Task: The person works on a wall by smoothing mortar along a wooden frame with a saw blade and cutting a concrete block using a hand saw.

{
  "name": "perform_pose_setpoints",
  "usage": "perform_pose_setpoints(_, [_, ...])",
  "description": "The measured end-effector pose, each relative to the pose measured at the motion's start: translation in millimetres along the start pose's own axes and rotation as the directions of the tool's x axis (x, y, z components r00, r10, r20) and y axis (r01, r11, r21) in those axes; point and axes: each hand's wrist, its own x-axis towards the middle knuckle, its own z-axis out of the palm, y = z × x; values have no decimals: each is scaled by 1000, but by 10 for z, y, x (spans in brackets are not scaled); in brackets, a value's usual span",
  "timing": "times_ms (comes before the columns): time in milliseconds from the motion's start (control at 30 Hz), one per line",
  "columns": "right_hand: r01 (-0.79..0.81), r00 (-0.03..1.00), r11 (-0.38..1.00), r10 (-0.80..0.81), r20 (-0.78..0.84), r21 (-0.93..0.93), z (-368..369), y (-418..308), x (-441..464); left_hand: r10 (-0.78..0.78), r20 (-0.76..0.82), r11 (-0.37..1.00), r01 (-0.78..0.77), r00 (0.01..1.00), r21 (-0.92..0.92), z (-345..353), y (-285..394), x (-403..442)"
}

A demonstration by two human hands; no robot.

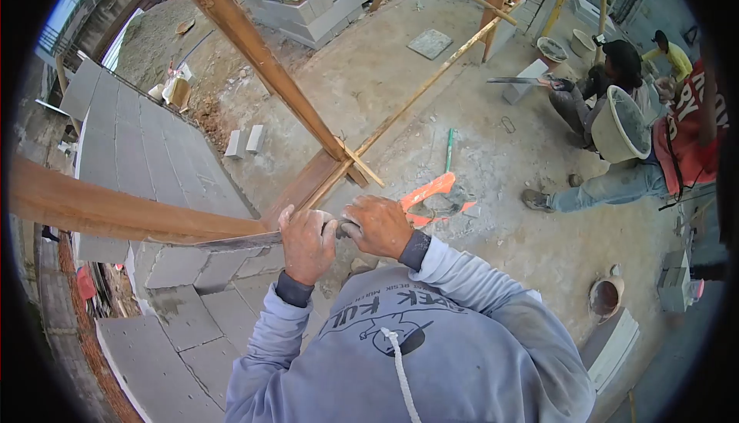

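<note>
Both my hands are closed, close together in front of my chest. My left hand (308,244) and my right hand (377,227) grip a dark handle (344,230) that shows between them. From my left hand a thin dark blade (239,240), apparently a hand saw's, runs left along the top of a grey block (178,266) in the low wall. My fingers cover much of the tool. Just beyond the blade is a brown wooden frame post (131,203).
An orange container (431,192) holding grey mortar lies on the floor past my right hand. Upright timber (262,53) and a bamboo pole (431,80) cross ahead. At right, a person in red (685,130) is beside a mortar bucket (622,124); another person crouches (608,76) by a block.
</note>
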Motion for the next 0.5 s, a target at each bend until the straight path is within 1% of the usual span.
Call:
perform_pose_setpoints(33, [-91,996,996,91,24,2,-77,145,-223,41,68,999,-40,997,-23,195,164,37])
perform_pose_setpoints(133, [-310,951,948,309,22,77,-316,496,-872,172,251,985,-161,953,-64,729,665,108])
perform_pose_setpoints(200, [-392,919,912,394,9,120,-393,741,-1307,260,339,965,-232,904,-120,1036,997,188])
perform_pose_setpoints(233, [-428,902,894,431,8,133,-452,841,-1518,315,358,948,-275,879,-161,1189,1156,218])
perform_pose_setpoints(267, [-475,874,870,484,-45,136,-539,924,-1736,369,376,928,-311,850,-205,1344,1331,238])
perform_pose_setpoints(333, [-581,782,799,601,-167,156,-706,1003,-2186,456,419,886,-358,785,-293,1633,1692,238])
perform_pose_setpoints(400, [-712,666,690,722,-188,131,-950,1053,-2620,553,455,828,-398,698,-395,1957,2164,279])
perform_pose_setpoints(433, [-772,596,624,777,-203,123,-1086,1066,-2862,604,489,792,-406,630,-456,2114,2430,278])
perform_pose_setpoints(500, [-851,463,510,840,-283,124,-1194,1045,-3372,687,547,726,-413,478,-550,2365,2900,209])
